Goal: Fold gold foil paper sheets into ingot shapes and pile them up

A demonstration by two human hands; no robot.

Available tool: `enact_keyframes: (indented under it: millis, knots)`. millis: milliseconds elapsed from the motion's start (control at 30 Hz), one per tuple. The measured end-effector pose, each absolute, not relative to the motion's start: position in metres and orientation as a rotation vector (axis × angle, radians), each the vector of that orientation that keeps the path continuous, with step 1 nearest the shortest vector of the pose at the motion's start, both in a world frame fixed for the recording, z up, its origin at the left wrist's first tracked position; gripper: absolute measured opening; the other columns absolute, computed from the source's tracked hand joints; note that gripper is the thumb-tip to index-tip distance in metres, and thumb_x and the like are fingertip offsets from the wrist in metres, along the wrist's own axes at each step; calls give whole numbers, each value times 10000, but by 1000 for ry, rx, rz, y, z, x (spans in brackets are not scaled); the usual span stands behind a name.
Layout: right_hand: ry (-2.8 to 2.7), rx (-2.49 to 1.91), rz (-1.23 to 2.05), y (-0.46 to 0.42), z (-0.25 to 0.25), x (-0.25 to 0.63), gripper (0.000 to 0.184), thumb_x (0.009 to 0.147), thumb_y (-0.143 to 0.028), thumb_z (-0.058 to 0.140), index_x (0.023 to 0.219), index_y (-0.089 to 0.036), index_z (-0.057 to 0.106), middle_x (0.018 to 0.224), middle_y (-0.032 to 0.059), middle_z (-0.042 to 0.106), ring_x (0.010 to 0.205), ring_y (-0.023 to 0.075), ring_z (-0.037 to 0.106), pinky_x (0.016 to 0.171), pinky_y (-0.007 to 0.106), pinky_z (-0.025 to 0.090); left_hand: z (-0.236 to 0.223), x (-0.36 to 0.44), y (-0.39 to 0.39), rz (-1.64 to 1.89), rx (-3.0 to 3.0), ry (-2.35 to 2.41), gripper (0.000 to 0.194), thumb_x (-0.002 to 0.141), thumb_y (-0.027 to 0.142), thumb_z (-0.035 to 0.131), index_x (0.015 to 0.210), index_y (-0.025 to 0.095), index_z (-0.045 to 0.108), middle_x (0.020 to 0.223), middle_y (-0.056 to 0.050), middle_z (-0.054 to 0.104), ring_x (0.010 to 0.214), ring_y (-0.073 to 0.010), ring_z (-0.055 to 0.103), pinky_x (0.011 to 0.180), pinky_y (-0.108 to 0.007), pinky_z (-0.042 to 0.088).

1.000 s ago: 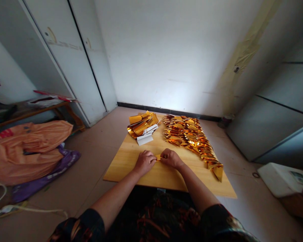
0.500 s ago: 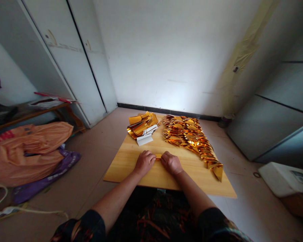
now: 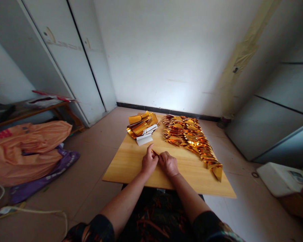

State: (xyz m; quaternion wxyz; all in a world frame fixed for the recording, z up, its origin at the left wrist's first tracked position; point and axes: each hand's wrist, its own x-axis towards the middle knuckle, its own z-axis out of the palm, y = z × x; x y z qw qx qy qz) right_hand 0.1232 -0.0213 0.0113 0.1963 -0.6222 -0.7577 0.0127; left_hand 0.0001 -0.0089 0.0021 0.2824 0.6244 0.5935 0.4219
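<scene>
One gold foil-paper piece (image 3: pixel 155 152): small, shiny, mostly covered, visible edge slanting; I have it pinched between left grip (image 3: pixel 149 162) and right grip (image 3: pixel 168 164), over mid-table (image 3: pixel 126 168).

- Left hand (image 3: pixel 149 163) has shifted toward 3 o'clock and rolled, one of its fingers (image 3: pixel 149 148) now raised toward 12 o'clock
- Right hand (image 3: pixel 168 163) has slid slightly toward 9 o'clock, narrowing the gap between the two
- Gold folded piece (image 3: pixel 155 152), which ran from 9 to 3 o'clock, now slants from 10 to 4, mostly hidden
</scene>
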Motion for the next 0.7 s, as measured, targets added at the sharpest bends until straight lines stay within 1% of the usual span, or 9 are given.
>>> enact_keyframes:
  millis: [200, 433, 700]
  knots:
    - [-2047, -1812, 42, -18, 7, 124, 224, 917, -256, 409, 815, -181, 594, 809, 32, 621, 636, 101, 556, 527, 211, 255, 5, 3, -13, 1025, 1733, 1736, 711, 708, 107, 505, 1374, 243, 297, 602, 79, 525, 534, -108, 508, 516, -210, 330]
    - [-2005, -1834, 10, -17, 4, 125, 229, 921, -268, 408, 805, -180, 585, 799, 21, 610, 601, 96, 533, 514, 226, 235, 8, 4, -16, 986, 1784, 1775, 731, 704, 91, 493, 1387, 250, 284, 620, 62, 541, 547, -127, 522, 531, -225, 339]
    - [-1995, -1859, 12, -16, 4, 126, 228, 925, -257, 393, 804, -180, 570, 795, 23, 601, 585, 92, 521, 515, 222, 234, 6, 3, -15, 1020, 1806, 1736, 761, 694, 63, 494, 1396, 252, 270, 657, 50, 591, 557, -120, 542, 530, -213, 351]
